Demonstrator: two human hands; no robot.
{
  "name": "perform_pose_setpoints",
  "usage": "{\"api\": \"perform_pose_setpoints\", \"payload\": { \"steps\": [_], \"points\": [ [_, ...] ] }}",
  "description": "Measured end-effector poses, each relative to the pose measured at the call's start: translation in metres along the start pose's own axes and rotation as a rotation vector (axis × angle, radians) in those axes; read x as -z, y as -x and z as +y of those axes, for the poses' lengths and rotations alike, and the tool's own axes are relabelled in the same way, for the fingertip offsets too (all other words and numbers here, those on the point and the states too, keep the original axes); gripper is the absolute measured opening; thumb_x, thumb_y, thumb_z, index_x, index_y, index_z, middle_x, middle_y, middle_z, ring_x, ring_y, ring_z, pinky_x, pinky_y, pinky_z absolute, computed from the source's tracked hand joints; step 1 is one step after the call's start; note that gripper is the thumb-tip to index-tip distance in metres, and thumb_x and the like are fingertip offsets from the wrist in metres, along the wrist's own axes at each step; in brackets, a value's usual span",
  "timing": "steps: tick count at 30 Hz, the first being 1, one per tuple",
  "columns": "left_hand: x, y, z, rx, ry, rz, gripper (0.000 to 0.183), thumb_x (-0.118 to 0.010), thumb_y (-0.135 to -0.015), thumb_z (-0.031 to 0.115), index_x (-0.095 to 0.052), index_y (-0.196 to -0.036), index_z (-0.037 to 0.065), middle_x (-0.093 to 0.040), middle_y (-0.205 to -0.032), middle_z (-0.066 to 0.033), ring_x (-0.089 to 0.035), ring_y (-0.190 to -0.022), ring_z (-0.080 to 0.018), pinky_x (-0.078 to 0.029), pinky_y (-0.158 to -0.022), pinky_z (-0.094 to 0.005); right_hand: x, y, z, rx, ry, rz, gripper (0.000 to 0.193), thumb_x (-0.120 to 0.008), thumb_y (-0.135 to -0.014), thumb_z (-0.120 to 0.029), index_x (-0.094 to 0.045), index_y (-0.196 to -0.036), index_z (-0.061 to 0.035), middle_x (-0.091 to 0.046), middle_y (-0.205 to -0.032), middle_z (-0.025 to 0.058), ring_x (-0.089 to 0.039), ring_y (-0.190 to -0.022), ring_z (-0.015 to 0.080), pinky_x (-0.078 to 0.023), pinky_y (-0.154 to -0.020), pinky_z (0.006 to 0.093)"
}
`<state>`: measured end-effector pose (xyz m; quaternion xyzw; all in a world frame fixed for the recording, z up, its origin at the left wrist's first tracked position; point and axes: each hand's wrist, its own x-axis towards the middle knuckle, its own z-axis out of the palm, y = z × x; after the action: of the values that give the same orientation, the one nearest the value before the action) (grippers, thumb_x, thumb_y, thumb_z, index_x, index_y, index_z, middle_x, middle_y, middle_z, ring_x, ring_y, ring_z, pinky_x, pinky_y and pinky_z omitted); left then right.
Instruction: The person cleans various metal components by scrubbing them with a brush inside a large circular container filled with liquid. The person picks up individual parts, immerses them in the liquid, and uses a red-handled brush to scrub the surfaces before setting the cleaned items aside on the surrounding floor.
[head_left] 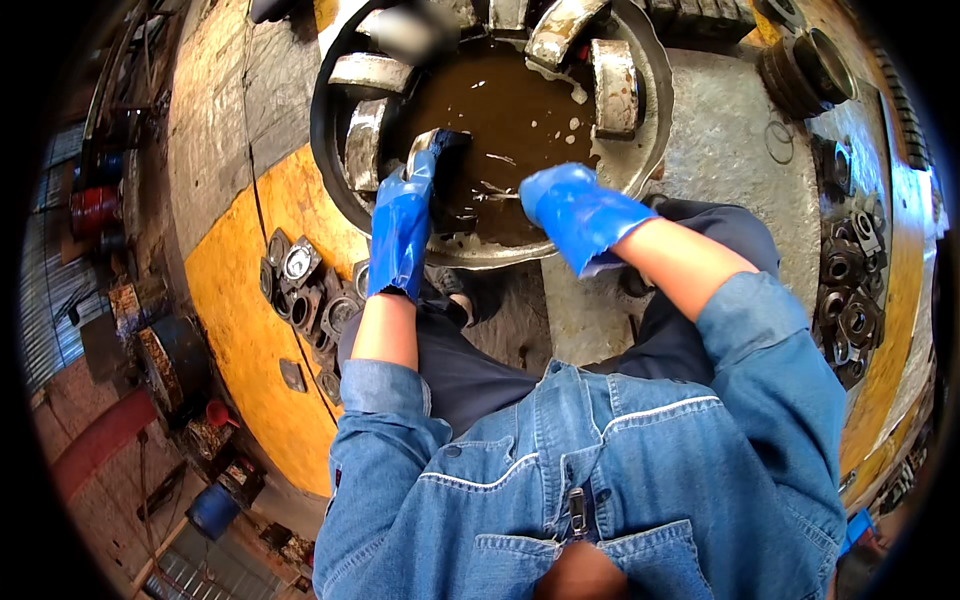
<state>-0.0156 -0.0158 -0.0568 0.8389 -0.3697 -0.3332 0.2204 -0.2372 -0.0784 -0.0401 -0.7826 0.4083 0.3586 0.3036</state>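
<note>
In front of me a large round metal basin (655, 140) holds dark brown liquid. My left hand (402, 215), in a blue rubber glove, grips a curved metal piece (425, 142) at the basin's left side, partly over the liquid. Above the near right part of the basin is my right hand (572, 205), also gloved in blue and closed like a fist. Whatever it holds is hidden; pale streaks show beside it, perhaps splashes or bristles. Similar thick curved metal pieces stand along the inner wall, among them one at left (366, 145) and one at right (614, 90).
Several flanged metal parts (300, 262) lie on the yellow-painted floor at left. More ring-shaped parts (840, 268) are piled at right, below a dark metal cylinder (808, 72). A thin ring (779, 142) lies on the grey floor. Drums and machinery (180, 365) stand far left.
</note>
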Motion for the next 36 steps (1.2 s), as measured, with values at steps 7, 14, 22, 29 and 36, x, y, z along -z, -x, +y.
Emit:
{"api": "perform_pose_setpoints", "payload": {
  "steps": [7, 14, 22, 29, 36],
  "points": [
    [0.007, 0.011, 0.010, 0.018, 0.000, -0.010, 0.075, -0.059, -0.098, 0.066, -0.072, -0.117, -0.005, -0.070, -0.083, -0.0164, -0.064, -0.079, -0.0248, -0.051, -0.075, -0.0398, 0.010, 0.037, 0.013, 0.138, 0.066, 0.167, 0.025, -0.062, -0.096, -0.015, -0.076, -0.116, -0.0078, -0.078, -0.110, 0.0169, -0.076, -0.101, 0.0379, -0.062, -0.084, 0.0482],
    [0.015, 0.026, 0.030, -0.042, 0.018, -0.031, 0.075, -0.054, -0.097, 0.064, -0.072, -0.118, -0.006, -0.073, -0.107, -0.0317, -0.070, -0.110, -0.0440, -0.052, -0.094, -0.0473, -0.020, 0.093, 0.045, 0.015, 0.360, 0.334, 0.024, -0.058, -0.099, -0.017, -0.076, -0.114, -0.0103, -0.078, -0.108, 0.0125, -0.077, -0.105, 0.0324, -0.061, -0.080, 0.0534],
    [0.011, 0.017, 0.012, -0.003, 0.158, -0.047, 0.077, -0.059, -0.094, 0.063, -0.072, -0.118, -0.009, -0.074, -0.109, -0.0313, -0.070, -0.112, -0.0439, -0.053, -0.096, -0.0457, -0.050, 0.095, 0.098, 0.008, 0.139, 0.740, 0.030, -0.054, -0.104, -0.022, -0.073, -0.089, -0.0042, -0.074, -0.089, 0.0222, -0.074, -0.083, 0.0389, -0.058, -0.074, 0.0492],
    [-0.003, 0.012, 0.005, -0.073, 0.106, 0.044, 0.077, -0.058, -0.094, 0.062, -0.071, -0.120, -0.009, -0.070, -0.123, -0.0342, -0.064, -0.122, -0.0471, -0.050, -0.105, -0.0466, -0.046, 0.093, 0.104, 0.062, 0.231, 0.661, 0.037, -0.057, -0.104, -0.037, -0.073, -0.097, -0.0037, -0.075, -0.089, 0.0202, -0.074, -0.088, 0.0376, -0.058, -0.083, 0.0477],
    [0.000, 0.014, 0.012, -0.053, 0.138, -0.006, 0.077, -0.059, -0.093, 0.062, -0.071, -0.121, -0.008, -0.070, -0.122, -0.0335, -0.064, -0.122, -0.0464, -0.051, -0.105, -0.0470, 0.028, 0.067, 0.040, -0.092, -0.587, 0.497, 0.071, -0.074, -0.091, -0.051, -0.062, -0.138, 0.0010, -0.072, -0.124, 0.0209, -0.069, -0.114, 0.0270, -0.053, -0.097, 0.0406]
  ]
}}
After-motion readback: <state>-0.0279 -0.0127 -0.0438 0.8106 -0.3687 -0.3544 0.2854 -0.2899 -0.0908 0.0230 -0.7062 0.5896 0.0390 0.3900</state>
